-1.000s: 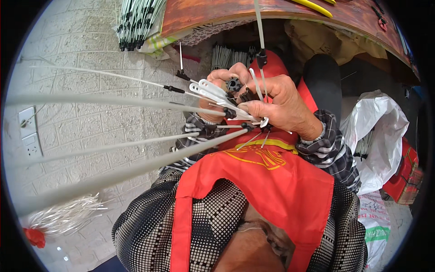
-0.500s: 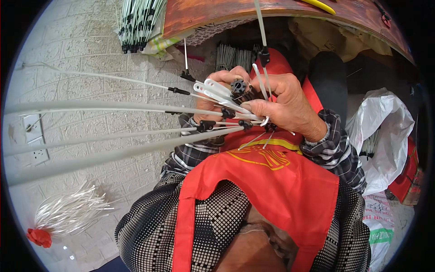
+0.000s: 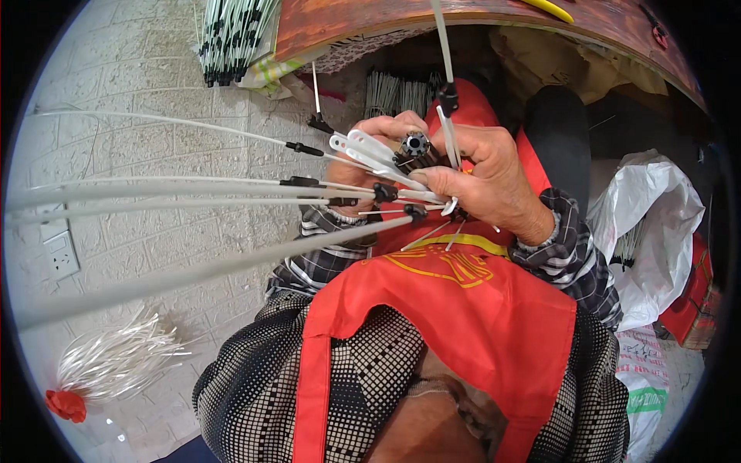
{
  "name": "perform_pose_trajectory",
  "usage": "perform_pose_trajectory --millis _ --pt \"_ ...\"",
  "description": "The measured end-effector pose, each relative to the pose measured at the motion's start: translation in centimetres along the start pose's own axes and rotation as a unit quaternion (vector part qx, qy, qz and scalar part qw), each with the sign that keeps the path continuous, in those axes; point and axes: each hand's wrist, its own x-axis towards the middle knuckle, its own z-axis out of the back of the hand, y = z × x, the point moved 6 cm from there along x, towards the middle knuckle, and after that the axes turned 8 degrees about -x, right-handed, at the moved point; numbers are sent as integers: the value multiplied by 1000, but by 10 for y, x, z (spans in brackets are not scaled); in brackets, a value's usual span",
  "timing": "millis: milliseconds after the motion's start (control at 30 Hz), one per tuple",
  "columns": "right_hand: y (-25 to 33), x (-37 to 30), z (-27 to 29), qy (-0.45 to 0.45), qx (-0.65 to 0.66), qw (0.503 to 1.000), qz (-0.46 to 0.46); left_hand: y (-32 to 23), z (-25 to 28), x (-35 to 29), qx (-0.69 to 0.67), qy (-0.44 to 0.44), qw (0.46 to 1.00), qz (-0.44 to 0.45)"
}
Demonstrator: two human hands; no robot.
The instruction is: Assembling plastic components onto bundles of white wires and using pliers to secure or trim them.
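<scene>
Over my lap is a part-built umbrella frame, its black notched hub point(image 3: 415, 144) end up between my two hands. Pale umbrella ribs point(image 3: 193, 266) with black joints fan out mainly to the left, and one rib point(image 3: 443, 42) points away from me. My left hand point(image 3: 359, 166) is closed around the hub's left side, its fingers partly hidden by the ribs. White flat strips with holed ends point(image 3: 370, 148) stick out beside it. My right hand point(image 3: 485, 171) is closed on the frame from the right, its thumb pressing near the strips. What its fingertips pinch is partly hidden.
A wooden table point(image 3: 370, 21) edges the far side, with a bundle of black-jointed ribs point(image 3: 234, 38) at its left. More rods point(image 3: 397, 94) stand beneath it. A white plastic bag point(image 3: 648, 231) is at the right; a red-tied bunch of white strands point(image 3: 116, 359) lies lower left.
The black hub has tilted, and more of its side now shows below its end. Several left-hand ribs have swung and lie at slightly different angles. Both hands keep their grip.
</scene>
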Motion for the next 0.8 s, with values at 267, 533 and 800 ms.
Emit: perform_pose_trajectory --millis 267,533,800 --pt "1 0 -5 9 70 997 -25 7 0 -2 -93 22 995 38" --pt "4 1 -6 29 65 997 -1 7 -1 -12 -116 -292 941 130" --pt "-1 -2 -10 -4 64 998 -7 8 -11 -2 -80 36 996 -16"
